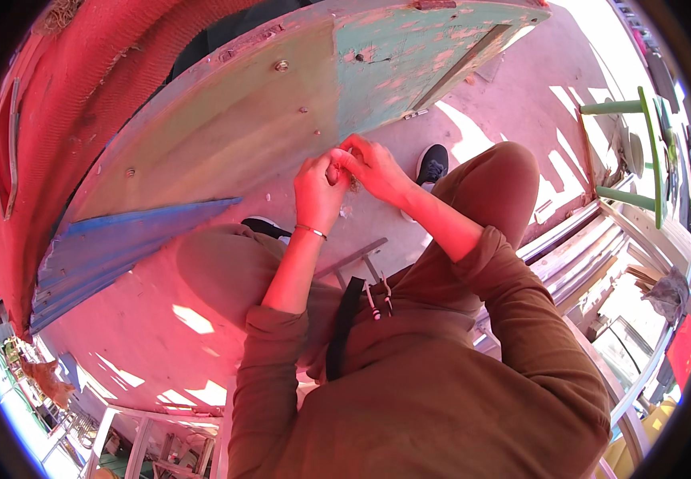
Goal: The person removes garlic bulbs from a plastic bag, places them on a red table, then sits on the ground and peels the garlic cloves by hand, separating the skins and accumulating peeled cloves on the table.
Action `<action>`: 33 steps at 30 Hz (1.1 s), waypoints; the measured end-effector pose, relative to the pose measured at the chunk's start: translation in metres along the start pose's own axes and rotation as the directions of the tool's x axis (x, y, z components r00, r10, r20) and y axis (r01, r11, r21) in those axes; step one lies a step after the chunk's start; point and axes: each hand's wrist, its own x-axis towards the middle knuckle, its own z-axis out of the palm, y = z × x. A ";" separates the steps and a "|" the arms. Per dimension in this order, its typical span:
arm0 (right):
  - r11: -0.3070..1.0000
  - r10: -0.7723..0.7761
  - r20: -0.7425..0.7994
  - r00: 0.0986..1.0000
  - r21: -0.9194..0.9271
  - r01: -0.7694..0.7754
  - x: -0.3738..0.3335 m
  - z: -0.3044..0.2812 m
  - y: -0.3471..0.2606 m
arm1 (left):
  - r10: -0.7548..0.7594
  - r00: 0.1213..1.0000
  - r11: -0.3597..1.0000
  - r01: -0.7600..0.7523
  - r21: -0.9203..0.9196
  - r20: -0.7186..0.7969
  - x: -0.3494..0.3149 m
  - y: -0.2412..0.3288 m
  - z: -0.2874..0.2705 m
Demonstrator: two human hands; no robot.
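My left hand (319,190) and my right hand (375,168) meet in front of me, fingers closed and pressed together. A small brownish, fibrous-looking tuft (354,184) shows just under the fingers; the rest of what they pinch is hidden. Just beyond my hands stands a large worn panel (226,132), tan on the left and flaking teal on the right. Several bolt heads or knobs stick out of it. Neither hand appears to touch the panel.
Red ribbed fabric (82,104) hangs behind the panel at the left. A blue corrugated sheet (122,249) lies along its lower edge. At the right are a green-legged stool (653,160) on its side and stacked wooden strips (581,259). A pale frame (142,443) stands lower left.
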 end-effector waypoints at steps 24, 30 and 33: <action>0.983 0.010 -0.114 0.993 0.181 0.011 0.010 0.006 0.030 | -0.076 0.990 0.762 0.135 -0.633 0.119 -0.012 0.008 0.006; 0.943 0.085 0.049 0.995 0.320 -0.096 0.007 0.001 0.006 | -0.029 0.996 0.874 0.064 -0.482 0.080 -0.009 -0.001 0.006; 0.990 -0.064 0.025 0.998 0.124 0.060 0.010 0.000 0.022 | -0.018 1.000 0.901 0.017 -0.433 0.003 -0.009 -0.005 0.010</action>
